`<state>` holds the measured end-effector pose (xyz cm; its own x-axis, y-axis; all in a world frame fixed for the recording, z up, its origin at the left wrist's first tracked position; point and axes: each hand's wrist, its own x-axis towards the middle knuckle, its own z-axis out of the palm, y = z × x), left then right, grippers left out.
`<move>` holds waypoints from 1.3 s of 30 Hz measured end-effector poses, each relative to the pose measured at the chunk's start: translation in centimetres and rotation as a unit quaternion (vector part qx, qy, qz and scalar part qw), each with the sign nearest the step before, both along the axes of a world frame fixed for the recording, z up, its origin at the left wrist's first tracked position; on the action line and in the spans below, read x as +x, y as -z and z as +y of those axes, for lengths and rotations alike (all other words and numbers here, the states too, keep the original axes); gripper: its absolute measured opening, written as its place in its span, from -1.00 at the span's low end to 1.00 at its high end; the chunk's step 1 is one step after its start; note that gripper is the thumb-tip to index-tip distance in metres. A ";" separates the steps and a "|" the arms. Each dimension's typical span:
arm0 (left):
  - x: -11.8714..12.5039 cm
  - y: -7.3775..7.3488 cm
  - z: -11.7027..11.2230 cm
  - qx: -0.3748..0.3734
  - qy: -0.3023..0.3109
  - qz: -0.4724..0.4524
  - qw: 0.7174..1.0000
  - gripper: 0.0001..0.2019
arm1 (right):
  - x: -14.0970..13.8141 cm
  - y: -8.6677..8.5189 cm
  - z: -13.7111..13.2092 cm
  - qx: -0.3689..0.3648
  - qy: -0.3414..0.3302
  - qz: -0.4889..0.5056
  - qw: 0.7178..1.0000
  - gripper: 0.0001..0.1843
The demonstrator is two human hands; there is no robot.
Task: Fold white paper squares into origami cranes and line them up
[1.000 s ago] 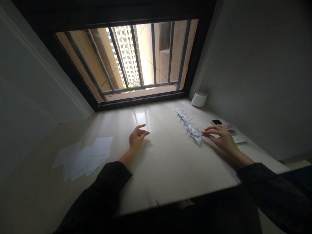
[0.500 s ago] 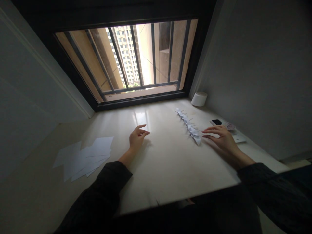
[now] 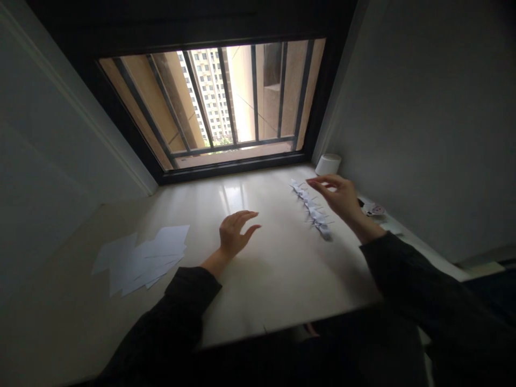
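A row of small white folded paper figures lies on the pale tabletop, running from near the window toward me. My right hand hovers above the far part of that row, fingers loosely apart, holding nothing. My left hand is raised over the middle of the table, fingers stretched out and empty. Both arms wear dark sleeves.
Loose white paper sheets lie fanned at the left. A white cylinder stands in the far right corner by the barred window. A small round patterned object lies at the right by the wall. The table's near edge is dark.
My right hand lifted off the table and moved forward and left over the paper row. My left hand opened its fingers and shifted slightly right. The view tilted a little.
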<state>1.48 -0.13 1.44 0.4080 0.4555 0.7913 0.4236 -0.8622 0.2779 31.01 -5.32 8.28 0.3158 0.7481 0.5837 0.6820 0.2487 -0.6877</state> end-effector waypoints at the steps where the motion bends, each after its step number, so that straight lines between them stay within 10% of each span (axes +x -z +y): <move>1: 0.3 -0.5 -0.8 0.066 0.018 0.033 0.997 -0.64 | -1.6 -0.3 2.0 0.000 -0.011 0.039 0.999 -0.65; 5: 2.2 -2.3 -3.7 0.245 0.053 0.165 0.954 -0.56 | -9.0 1.5 8.7 -0.021 -0.044 0.161 0.986 -0.68; 11: 5.3 -2.3 -6.1 0.214 0.101 0.252 0.938 -0.61 | -17.7 5.9 12.5 -0.107 -0.081 0.219 0.967 -0.74; 21: 6.7 -3.8 -15.2 0.181 0.268 0.276 0.905 -0.60 | -18.4 6.9 14.6 -0.179 -0.065 0.512 0.838 -0.71; 25: 6.0 -3.3 -13.5 0.212 0.340 0.262 0.878 -0.61 | -17.3 5.4 11.4 -0.181 -0.153 0.540 0.808 -0.66; 28: 4.5 -1.7 -8.7 0.182 0.350 0.214 0.894 -0.70 | -15.2 2.6 6.8 -0.097 -0.259 0.444 0.852 -0.53; 32: 3.3 -0.3 -1.9 -0.069 0.123 0.204 0.969 -0.63 | -15.6 0.0 -0.2 0.042 -0.343 0.054 0.937 -0.42; 37: 5.8 -0.2 3.3 -0.236 0.002 0.072 0.969 -0.78 | -23.2 2.0 -6.1 0.077 -0.439 -0.375 0.813 -0.44; 39: 6.8 -0.5 5.2 -0.389 -0.020 -0.080 0.918 -0.79 | -25.7 2.5 -8.0 0.086 -0.448 -0.415 0.787 -0.50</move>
